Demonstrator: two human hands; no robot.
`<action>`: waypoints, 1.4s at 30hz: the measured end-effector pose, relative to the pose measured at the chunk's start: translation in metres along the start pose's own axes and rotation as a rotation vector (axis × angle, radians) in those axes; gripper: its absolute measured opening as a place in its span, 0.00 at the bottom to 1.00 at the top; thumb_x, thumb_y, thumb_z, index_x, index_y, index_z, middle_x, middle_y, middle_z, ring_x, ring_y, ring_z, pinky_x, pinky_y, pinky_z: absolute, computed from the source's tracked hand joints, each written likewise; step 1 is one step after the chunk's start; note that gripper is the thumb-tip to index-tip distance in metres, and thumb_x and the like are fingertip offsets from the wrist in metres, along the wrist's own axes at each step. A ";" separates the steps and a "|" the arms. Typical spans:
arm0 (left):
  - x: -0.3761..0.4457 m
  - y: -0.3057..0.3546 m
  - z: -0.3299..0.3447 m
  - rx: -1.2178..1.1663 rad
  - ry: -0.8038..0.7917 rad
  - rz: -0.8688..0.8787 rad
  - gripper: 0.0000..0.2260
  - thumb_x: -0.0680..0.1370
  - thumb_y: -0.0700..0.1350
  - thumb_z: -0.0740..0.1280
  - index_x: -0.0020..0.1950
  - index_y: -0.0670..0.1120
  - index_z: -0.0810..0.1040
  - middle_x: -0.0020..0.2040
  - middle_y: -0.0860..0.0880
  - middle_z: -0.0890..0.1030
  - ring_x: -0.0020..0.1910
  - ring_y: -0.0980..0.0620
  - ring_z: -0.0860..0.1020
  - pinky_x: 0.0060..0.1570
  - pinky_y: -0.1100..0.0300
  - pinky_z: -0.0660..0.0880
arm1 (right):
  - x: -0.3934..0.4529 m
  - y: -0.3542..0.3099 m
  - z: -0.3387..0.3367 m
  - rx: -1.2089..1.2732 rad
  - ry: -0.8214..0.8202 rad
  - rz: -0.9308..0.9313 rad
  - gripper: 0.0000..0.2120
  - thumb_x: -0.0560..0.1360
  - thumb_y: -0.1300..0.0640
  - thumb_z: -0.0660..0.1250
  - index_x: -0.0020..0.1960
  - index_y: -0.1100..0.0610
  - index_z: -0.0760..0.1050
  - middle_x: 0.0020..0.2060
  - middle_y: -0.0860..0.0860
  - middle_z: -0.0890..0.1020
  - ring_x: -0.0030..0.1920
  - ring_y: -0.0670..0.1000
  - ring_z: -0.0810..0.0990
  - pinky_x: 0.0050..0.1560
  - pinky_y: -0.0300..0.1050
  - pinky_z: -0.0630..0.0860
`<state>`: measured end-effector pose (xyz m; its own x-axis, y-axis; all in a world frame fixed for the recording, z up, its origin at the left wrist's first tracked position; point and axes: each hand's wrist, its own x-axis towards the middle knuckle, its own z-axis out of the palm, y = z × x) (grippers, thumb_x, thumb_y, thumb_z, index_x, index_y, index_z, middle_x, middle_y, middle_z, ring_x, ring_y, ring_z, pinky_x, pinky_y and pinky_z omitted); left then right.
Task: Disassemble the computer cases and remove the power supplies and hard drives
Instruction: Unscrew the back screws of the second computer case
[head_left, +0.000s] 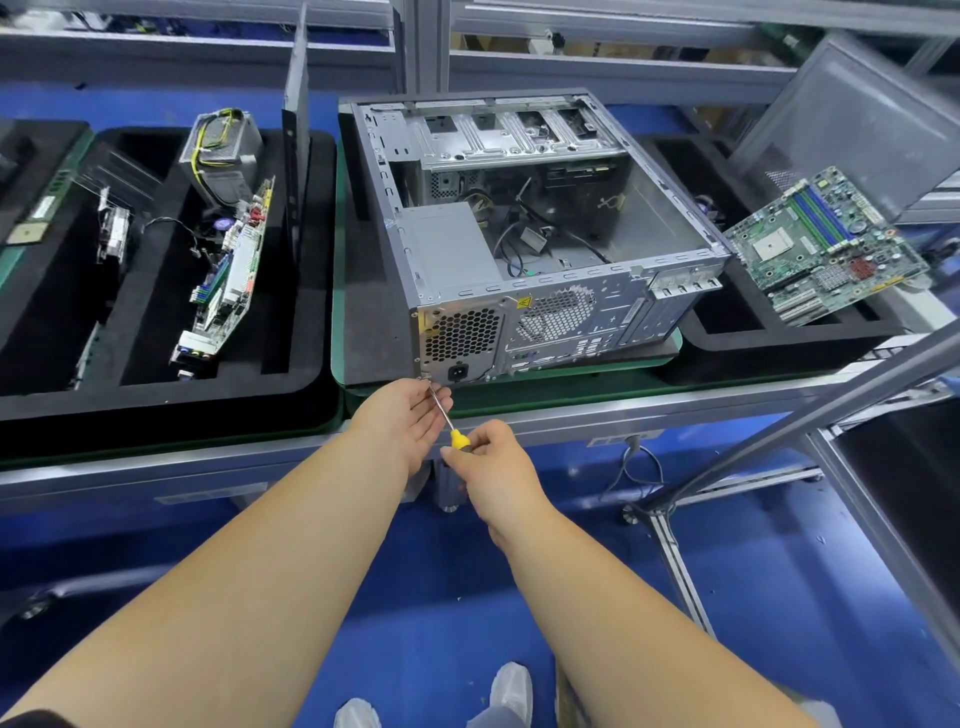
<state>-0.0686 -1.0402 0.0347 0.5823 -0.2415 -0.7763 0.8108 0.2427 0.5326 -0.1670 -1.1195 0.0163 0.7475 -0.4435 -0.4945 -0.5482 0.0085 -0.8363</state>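
Observation:
An open grey computer case (670, 236) lies on its side on a green mat, its rear panel facing me. Its power supply (449, 249) sits in the near left corner, with loose cables (524, 228) beside it. My right hand (485, 457) grips the yellow-and-black handle of a screwdriver (451, 423). The tip rests at the rear panel's lower left corner, by the power socket. My left hand (402, 421) is palm-up under the shaft, fingers relaxed and touching it near the tip.
A black foam tray (171, 395) on the left holds a removed power supply (223, 156), a circuit board (234, 270) and a side panel (296, 130) standing on edge. A motherboard (826, 244) leans in the right tray. An aluminium strut (810, 410) slants at right.

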 end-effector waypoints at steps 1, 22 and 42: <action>0.000 0.000 0.000 0.000 0.000 0.002 0.08 0.82 0.42 0.63 0.50 0.41 0.80 0.47 0.47 0.84 0.46 0.52 0.82 0.39 0.62 0.76 | 0.001 0.000 0.000 0.012 0.004 0.000 0.11 0.76 0.55 0.72 0.47 0.54 0.68 0.35 0.49 0.75 0.31 0.48 0.71 0.30 0.40 0.70; 0.002 -0.004 0.004 0.049 0.026 0.059 0.08 0.82 0.43 0.62 0.53 0.42 0.79 0.49 0.47 0.82 0.46 0.53 0.80 0.41 0.62 0.75 | 0.001 0.003 -0.004 -0.008 0.009 -0.010 0.07 0.76 0.52 0.71 0.46 0.50 0.73 0.38 0.48 0.80 0.34 0.46 0.73 0.29 0.39 0.68; -0.035 -0.049 0.103 0.441 -0.293 -0.013 0.06 0.76 0.40 0.70 0.51 0.40 0.82 0.38 0.46 0.85 0.35 0.53 0.83 0.38 0.63 0.80 | -0.005 -0.012 -0.144 0.083 0.216 -0.153 0.04 0.75 0.54 0.72 0.47 0.45 0.83 0.37 0.43 0.84 0.32 0.39 0.76 0.30 0.32 0.69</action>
<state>-0.1229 -1.1407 0.0704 0.5132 -0.5093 -0.6908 0.7296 -0.1651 0.6637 -0.2178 -1.2470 0.0628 0.7171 -0.6260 -0.3064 -0.3956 -0.0036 -0.9184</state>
